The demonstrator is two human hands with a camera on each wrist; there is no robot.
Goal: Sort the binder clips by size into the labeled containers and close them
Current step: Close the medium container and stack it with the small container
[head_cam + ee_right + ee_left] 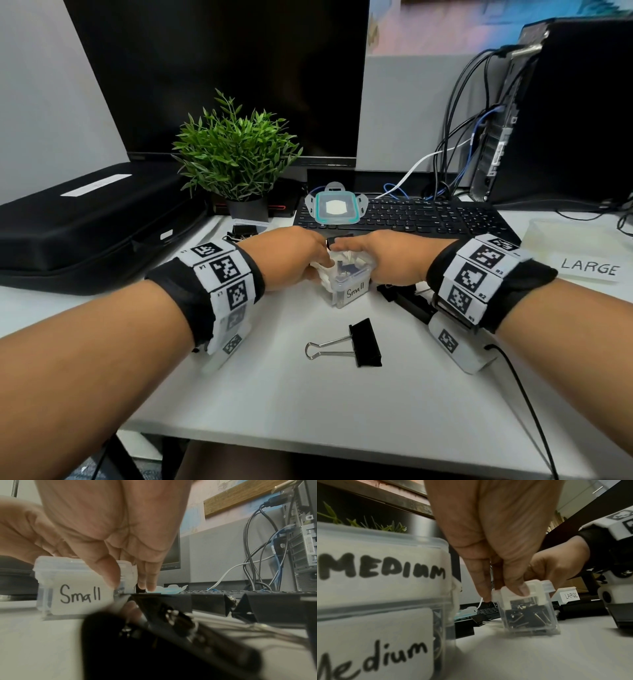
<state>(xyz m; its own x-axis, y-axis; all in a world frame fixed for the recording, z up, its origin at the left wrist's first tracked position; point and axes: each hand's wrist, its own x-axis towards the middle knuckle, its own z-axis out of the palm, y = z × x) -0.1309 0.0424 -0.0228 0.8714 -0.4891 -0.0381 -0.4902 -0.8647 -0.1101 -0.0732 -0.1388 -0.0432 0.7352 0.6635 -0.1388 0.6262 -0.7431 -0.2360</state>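
A little clear container labelled "Small" [346, 291] stands mid-table with black small binder clips inside and its lid on. My left hand [308, 260] grips its left side; in the left wrist view the thumb [520, 588] presses on a white latch flap of the small container [530, 616]. My right hand [371, 258] grips the right side, its thumb [109, 574] on the front corner beside the label on the small container [77, 595]. One large black binder clip [358, 342] lies in front. More large clips [407, 303] lie under my right wrist.
A "Medium" container [382, 588] stands close at my left wrist. The "LARGE" container [579, 250] sits at the right. A teal-rimmed lid [337, 207] rests on the keyboard [445, 216]. A potted plant [236, 161], black case [85, 219] and computer tower [565, 113] ring the desk.
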